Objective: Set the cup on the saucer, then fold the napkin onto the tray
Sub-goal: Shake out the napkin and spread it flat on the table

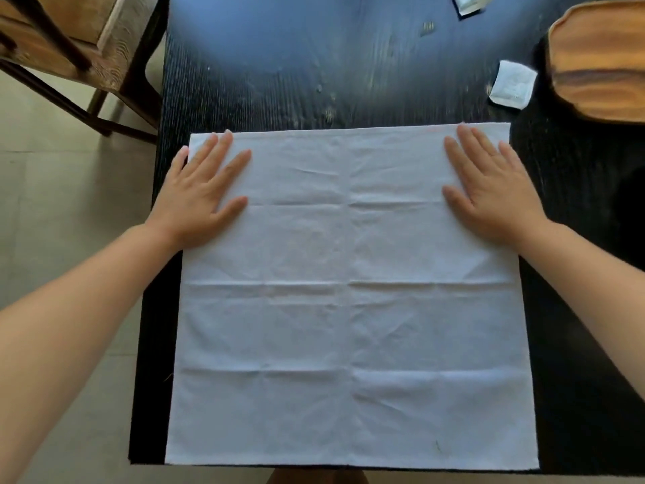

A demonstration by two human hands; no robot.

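Observation:
A white cloth napkin [349, 309] lies spread flat and unfolded on the dark table [314, 64], reaching the near edge and showing old crease lines. My left hand [202, 193] presses flat on its far left corner, fingers straight. My right hand [488, 190] presses flat on its far right corner, fingers straight too. A wooden tray [600, 61] sits at the far right of the table, partly cut off by the frame. No cup or saucer is in view.
A small white packet [512, 84] lies just left of the tray, and another white packet [471, 2] shows at the top edge. A wooden chair [80, 40] stands to the left of the table, over a pale tiled floor [52, 169].

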